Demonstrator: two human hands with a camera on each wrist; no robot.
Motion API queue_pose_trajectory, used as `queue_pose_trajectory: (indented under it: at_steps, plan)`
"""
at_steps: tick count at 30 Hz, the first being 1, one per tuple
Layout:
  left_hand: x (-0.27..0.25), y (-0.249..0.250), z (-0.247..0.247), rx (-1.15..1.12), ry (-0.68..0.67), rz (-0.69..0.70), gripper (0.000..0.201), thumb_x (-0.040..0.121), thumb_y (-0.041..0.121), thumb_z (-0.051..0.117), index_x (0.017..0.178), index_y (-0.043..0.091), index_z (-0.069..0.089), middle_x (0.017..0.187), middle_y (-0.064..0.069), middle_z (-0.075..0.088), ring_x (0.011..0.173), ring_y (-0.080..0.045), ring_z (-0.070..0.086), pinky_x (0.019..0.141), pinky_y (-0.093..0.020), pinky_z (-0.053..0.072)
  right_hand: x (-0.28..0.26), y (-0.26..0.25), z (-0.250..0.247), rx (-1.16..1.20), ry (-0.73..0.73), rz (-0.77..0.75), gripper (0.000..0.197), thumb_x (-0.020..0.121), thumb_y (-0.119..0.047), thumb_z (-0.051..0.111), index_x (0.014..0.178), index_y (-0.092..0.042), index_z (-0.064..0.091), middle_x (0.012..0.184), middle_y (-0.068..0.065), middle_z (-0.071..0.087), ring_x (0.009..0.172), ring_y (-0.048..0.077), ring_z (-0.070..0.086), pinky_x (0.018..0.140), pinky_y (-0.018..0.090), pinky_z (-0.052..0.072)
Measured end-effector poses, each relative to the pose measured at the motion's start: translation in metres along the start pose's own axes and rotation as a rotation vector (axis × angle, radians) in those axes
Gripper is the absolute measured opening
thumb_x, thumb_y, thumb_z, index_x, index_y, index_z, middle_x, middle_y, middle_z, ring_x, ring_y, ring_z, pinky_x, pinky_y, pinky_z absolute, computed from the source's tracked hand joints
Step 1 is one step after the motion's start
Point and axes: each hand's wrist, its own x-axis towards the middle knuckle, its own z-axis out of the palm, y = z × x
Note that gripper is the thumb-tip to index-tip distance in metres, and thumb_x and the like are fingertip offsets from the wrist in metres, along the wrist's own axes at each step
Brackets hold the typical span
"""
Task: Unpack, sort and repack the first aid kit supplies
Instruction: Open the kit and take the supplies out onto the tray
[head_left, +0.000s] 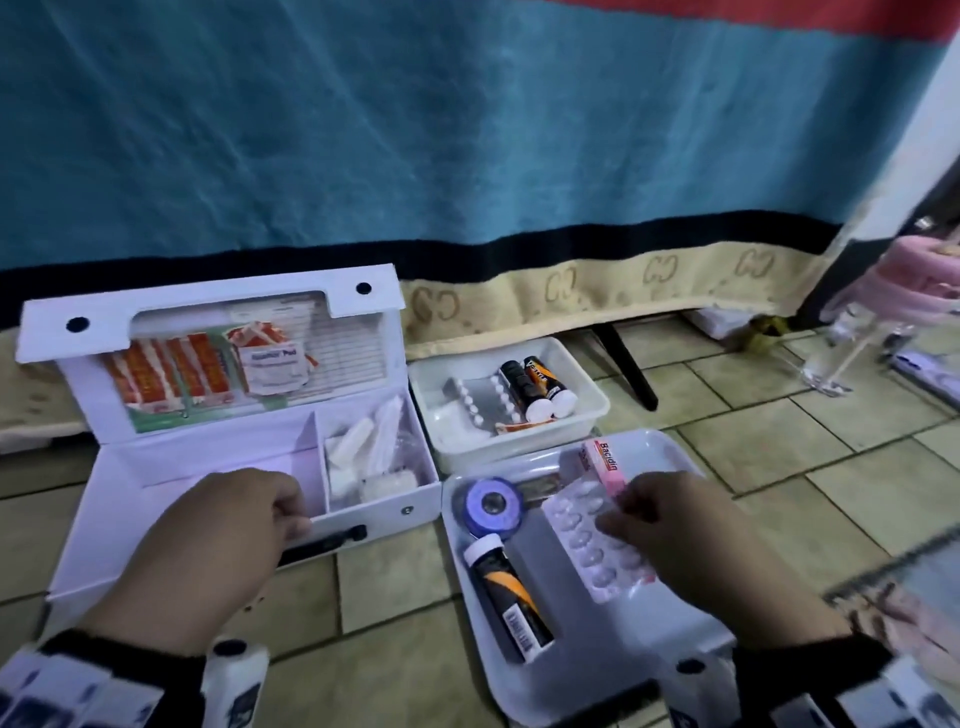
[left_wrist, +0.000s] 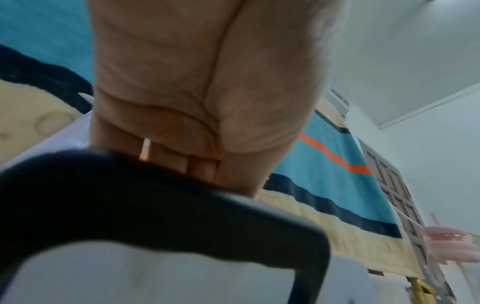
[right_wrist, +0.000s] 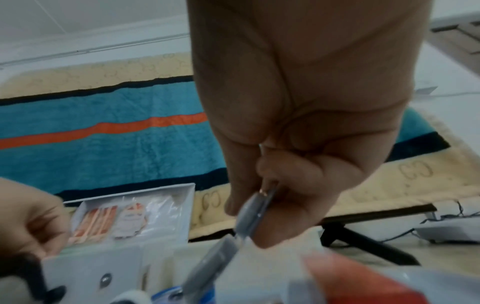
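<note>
1. Pinching one edge of a silvery blister pack of white pills, the right hand has thumb and fingers closed on the foil, above the near white plastic tray on the right.
2. That strip looks light, thin and bendy; I'd judge it best held by the flat rim, not the bubbles, which could pop.
3. The left hand curls over the near wall of the open white first aid box on the left, just above its black handle.
4. In the same tray lie a blue tape roll, a pink carton and a black-and-orange tube, rigid, easy to grab around the middle.
5. A far white tub holds more strips and tubes.
</note>
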Motion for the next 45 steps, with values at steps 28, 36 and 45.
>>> queue_pose_trajectory:
  at_steps: [28, 36, 45]
  plan:
    - [-0.003, -0.003, 0.006, -0.119, 0.074, -0.065, 0.017, 0.083, 0.028, 0.069, 0.066, 0.03, 0.066, 0.072, 0.009, 0.066, 0.071, -0.005, 0.057, 0.067, -0.027, 0.048, 0.052, 0.029, -0.01, -0.443, -0.095, 0.083, 0.023, 0.077, -0.022, 0.064, 0.097, -0.032, 0.071, 0.106, 0.006, 0.061, 0.093, 0.026, 0.063, 0.073, 0.024, 0.044]
    - [0.0, -0.006, 0.007, -0.11, 0.05, -0.046, 0.015, 0.083, 0.029, 0.069, 0.068, 0.031, 0.065, 0.072, 0.008, 0.066, 0.072, -0.005, 0.057, 0.07, -0.029, 0.049, 0.044, -0.005, -0.024, -0.353, -0.046, -0.062, 0.023, 0.077, -0.028, 0.067, 0.1, -0.031, 0.067, 0.105, 0.002, 0.062, 0.093, 0.022, 0.062, 0.078, 0.028, 0.047]
    - [0.002, -0.009, 0.008, -0.16, 0.047, -0.054, 0.011, 0.082, 0.029, 0.07, 0.071, 0.026, 0.069, 0.076, 0.007, 0.067, 0.074, -0.009, 0.06, 0.072, -0.03, 0.051, 0.047, -0.13, 0.024, -0.342, -0.402, -0.626, 0.03, 0.094, -0.027, 0.049, 0.123, -0.026, 0.056, 0.122, -0.002, 0.059, 0.097, 0.012, 0.059, 0.09, 0.027, 0.046]
